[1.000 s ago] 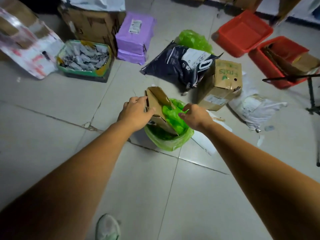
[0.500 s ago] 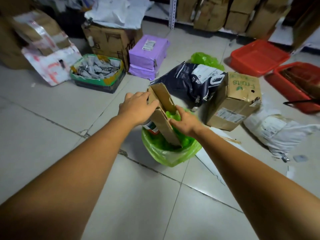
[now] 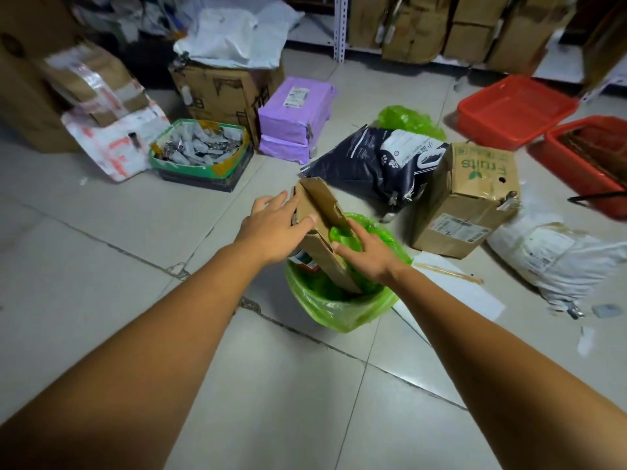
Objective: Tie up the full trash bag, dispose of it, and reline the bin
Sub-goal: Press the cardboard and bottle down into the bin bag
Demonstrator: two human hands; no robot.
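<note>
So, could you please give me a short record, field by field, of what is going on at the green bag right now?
bag: green trash bag, mouth open, untied, standing on the tiled floor
contents: folded cardboard box sticking up out of the bag, tilted
left: left hand holds the box's upper part, thumb on its front
right: right hand presses straight fingers against the box's right side
nearby: Fruits carton to the right behind the bag; dark printed sack beyond it
stage: bag not yet tied
</note>
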